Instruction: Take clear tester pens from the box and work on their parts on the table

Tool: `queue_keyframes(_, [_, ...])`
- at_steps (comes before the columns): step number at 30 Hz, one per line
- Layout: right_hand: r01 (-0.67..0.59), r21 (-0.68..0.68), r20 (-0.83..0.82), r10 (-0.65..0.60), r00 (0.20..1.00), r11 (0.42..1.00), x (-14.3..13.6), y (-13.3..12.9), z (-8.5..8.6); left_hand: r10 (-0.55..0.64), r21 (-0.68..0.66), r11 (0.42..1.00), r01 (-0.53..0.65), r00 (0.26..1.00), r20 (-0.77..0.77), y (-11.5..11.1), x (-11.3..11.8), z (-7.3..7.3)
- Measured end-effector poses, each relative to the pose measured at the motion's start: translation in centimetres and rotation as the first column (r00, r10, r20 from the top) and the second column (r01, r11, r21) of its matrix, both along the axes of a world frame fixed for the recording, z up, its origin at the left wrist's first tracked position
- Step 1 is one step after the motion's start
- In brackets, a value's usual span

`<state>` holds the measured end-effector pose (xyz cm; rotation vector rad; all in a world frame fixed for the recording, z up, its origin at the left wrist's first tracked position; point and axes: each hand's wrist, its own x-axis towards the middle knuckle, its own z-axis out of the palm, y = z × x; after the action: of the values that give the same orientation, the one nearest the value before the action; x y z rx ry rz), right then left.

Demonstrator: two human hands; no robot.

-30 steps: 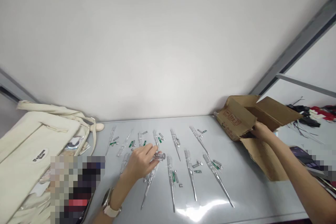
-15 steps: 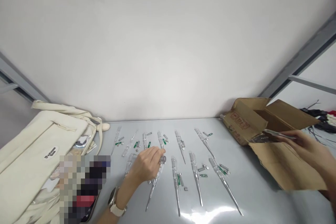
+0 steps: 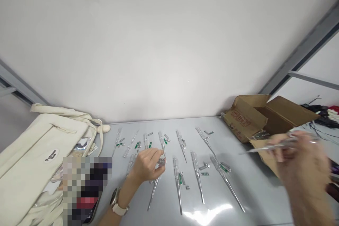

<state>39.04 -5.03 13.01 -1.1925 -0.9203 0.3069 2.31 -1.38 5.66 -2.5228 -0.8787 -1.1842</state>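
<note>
My left hand point(image 3: 148, 165), with a watch on the wrist, is closed in a pinch on a small clear cap-like piece point(image 3: 161, 162). Beneath it, a test screwdriver point(image 3: 153, 195) lies on the table, its handle partly hidden by the fingers. My right hand point(image 3: 300, 159), blurred, is raised at the right and wrapped round another test screwdriver point(image 3: 282, 144) whose metal tip points left. Across the table lie several clear-handled test screwdrivers point(image 3: 197, 174), with springs point(image 3: 203, 167), green strips point(image 3: 204, 174) and small metal caps beside them.
An open cardboard box point(image 3: 239, 122) stands at the back right, clear-handled pieces point(image 3: 261, 135) showing at its opening. A cream bag point(image 3: 39, 148) and a pixelated phone-like object fill the left. Cables point(image 3: 317, 116) lie beyond the box. A white wall point(image 3: 169, 49) rises behind.
My right hand has come away from the box opening, bringing a test screwdriver out in front of the flap. My left hand stays nearly in place, its fingers slightly turned.
</note>
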Motion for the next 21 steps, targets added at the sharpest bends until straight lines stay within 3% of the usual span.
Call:
queue_keyframes(2, [-0.246,0.011,-0.086,0.246,0.965,0.969,-4.4,0.4,-0.3,0.02,0.028,0.999,-0.02,1.0,-0.004,0.0,0.1,0.0])
queue_keyframes(4, [-0.376,-0.024,-0.113,0.372,0.922,0.926,-8.5,0.0,-0.6,0.04,0.06,0.997,-0.039,0.999,-0.014,0.0,0.1,0.0])
queue_keyframes(7, [-0.503,-0.005,-0.167,0.495,0.853,0.865,-13.4,-1.0,-1.1,0.068,0.039,0.997,-0.067,0.997,-0.038,-0.1,0.0,0.1])
queue_keyframes(9, [-0.502,0.019,-0.204,0.495,0.845,0.865,-15.5,-1.5,-1.4,0.073,0.015,0.997,-0.072,0.997,-0.037,-0.2,-0.1,0.2])
queue_keyframes(15, [-0.434,0.074,-0.284,0.437,0.854,0.898,-17.1,-1.3,-2.1,0.096,0.012,0.995,-0.096,0.995,-0.002,-0.3,-0.2,0.4])
queue_keyframes(21, [-0.475,0.049,-0.374,0.457,0.807,0.879,-17.7,-1.1,-3.4,0.085,0.036,0.996,-0.086,0.995,0.052,-0.1,-0.2,0.6])
